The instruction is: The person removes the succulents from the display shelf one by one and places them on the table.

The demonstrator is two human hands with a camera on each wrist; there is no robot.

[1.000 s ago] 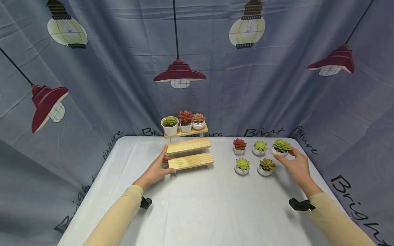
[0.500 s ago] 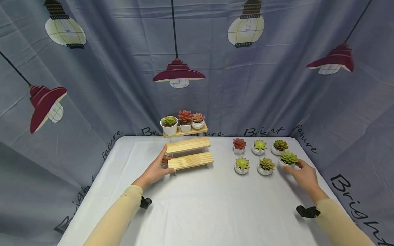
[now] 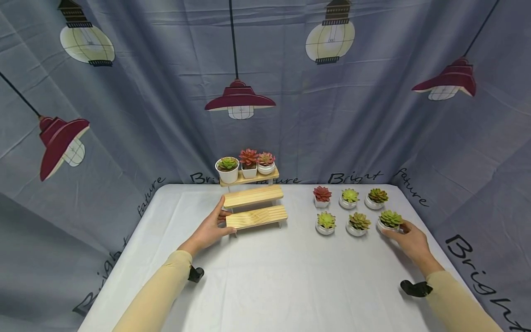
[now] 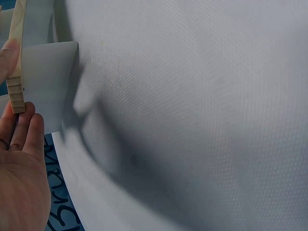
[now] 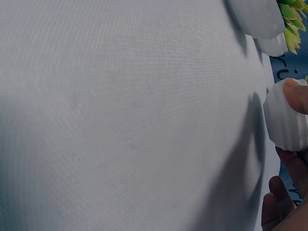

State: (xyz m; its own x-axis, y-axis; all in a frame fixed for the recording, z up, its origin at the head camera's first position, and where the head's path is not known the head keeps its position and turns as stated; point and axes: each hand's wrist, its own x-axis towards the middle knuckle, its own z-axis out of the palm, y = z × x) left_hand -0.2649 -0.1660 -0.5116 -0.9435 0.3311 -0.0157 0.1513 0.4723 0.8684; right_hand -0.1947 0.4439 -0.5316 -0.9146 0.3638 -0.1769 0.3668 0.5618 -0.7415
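A three-tier plant stand (image 3: 253, 196) with wooden shelves and white supports stands at the back of the table. My left hand (image 3: 209, 230) grips the left end of its lowest shelf (image 3: 258, 217); in the left wrist view the thumb is on one face of the board (image 4: 17, 62) and fingertips touch its end. At the right, my right hand (image 3: 412, 240) holds a green potted succulent (image 3: 390, 219) by its white pot, thumb in front. The right wrist view shows the thumb against that white pot (image 5: 285, 118). Whether the pot touches the table cannot be told.
On the top shelf sit a green succulent (image 3: 227, 169), a red one (image 3: 249, 162) and a pink one (image 3: 266, 163). Several more potted succulents, including a dark red one (image 3: 321, 196), stand in two rows beside my right hand. A printed curtain (image 3: 286, 133) hangs behind the table.
My right hand has brought the green succulent from the back row toward the front right, uncovering another succulent behind, and lowered it slightly. My left hand has stayed on the stand.
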